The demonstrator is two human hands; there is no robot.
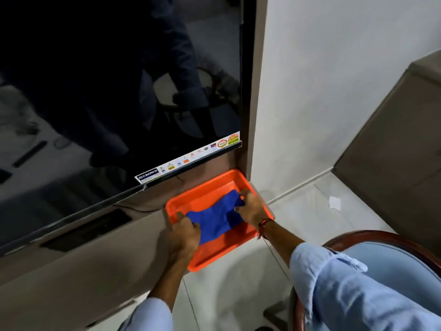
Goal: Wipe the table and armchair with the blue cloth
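Observation:
A blue cloth [216, 217] lies spread in an orange tray [222, 187] on the right end of a brown ledge under a television. My left hand [183, 237] pinches the cloth's near-left corner. My right hand [251, 206] grips its far-right edge. The cloth is stretched between the two hands. An armchair [391, 237] with a dark red wooden rim and light blue upholstery stands at the bottom right, partly hidden by my right sleeve.
A large dark television screen [119, 91] fills the upper left, just behind the tray. The brown ledge [83, 278] runs to the left. A white wall [322, 91], a brown cabinet [393, 151] and a tiled floor [238, 295] lie to the right.

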